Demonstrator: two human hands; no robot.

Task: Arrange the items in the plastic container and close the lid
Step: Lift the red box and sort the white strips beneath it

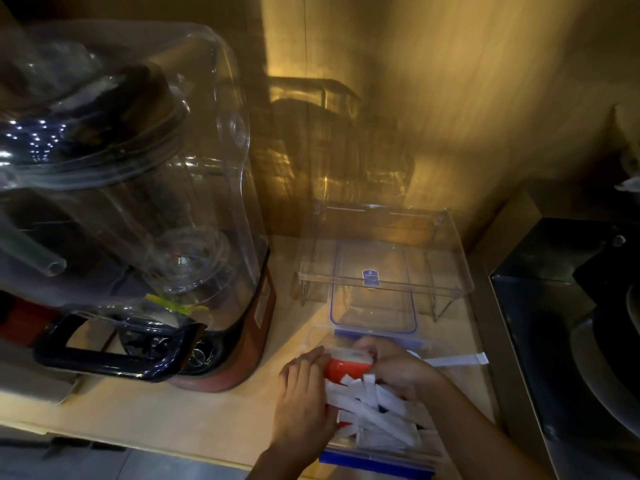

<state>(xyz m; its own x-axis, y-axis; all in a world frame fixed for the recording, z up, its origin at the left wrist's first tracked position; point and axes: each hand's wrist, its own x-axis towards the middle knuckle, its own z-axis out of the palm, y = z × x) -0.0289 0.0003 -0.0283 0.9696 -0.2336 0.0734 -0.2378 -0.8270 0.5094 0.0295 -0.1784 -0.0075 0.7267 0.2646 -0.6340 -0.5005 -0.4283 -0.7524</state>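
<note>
A clear plastic container (377, 460) with blue clips sits at the counter's front edge, filled with several white paper-wrapped sticks (374, 415). An orange-red packet (341, 368) lies at its far end. My left hand (304, 403) presses on the container's left side and touches the packet. My right hand (398, 370) grips the packet and sticks from the right. The container's clear lid (374, 306), edged in blue, lies open just behind it. One white stick (457, 360) pokes out to the right.
A large blender with a clear sound cover (138, 209) fills the left of the wooden counter (194, 410). A clear acrylic riser (384, 275) stands over the lid. A dark appliance (568, 306) sits at the right. A wall lies behind.
</note>
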